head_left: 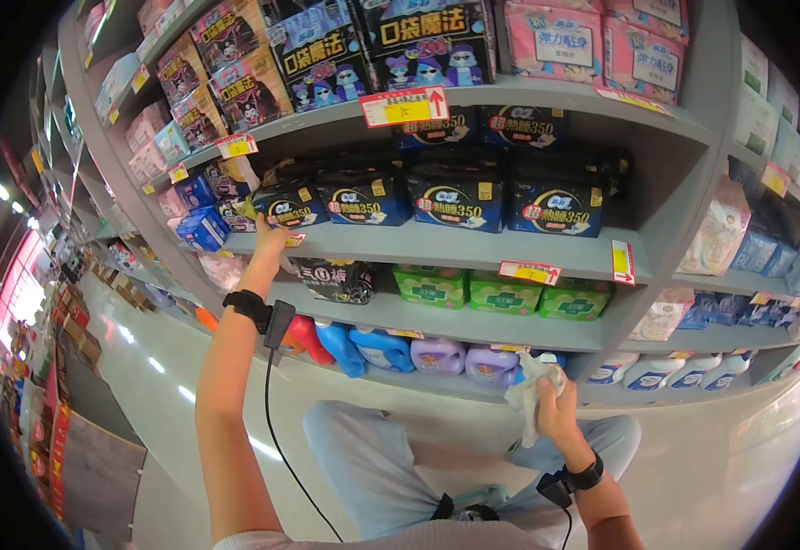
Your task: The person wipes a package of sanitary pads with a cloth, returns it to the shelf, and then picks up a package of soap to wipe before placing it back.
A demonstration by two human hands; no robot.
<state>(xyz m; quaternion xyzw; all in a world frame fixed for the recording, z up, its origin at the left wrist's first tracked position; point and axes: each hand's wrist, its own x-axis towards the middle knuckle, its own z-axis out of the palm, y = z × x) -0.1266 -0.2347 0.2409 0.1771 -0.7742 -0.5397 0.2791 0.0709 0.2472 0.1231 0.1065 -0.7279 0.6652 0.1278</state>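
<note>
My left hand (271,238) reaches to the middle shelf. Its fingers are at the lower left corner of a dark pack of sanitary pads (294,203), closed against it; the far side of the grip is hidden. Beside that pack, to the right, stand similar dark packs (360,199) in a row. To the left lie smaller blue packs (201,227) and a yellow-green pack (237,216). Low in front of the bottom shelf, my right hand (557,408) is closed around a crumpled white cloth (530,394). Each wrist wears a black strap with a cabled device.
Pink packs (554,41) and dark printed packs (322,60) fill the upper shelf. Below stand green packs (505,295) and purple bottles (438,356). Price tags (405,107) hang on the shelf edges. An upright divider (670,266) stands right. Cables run down from both wrists.
</note>
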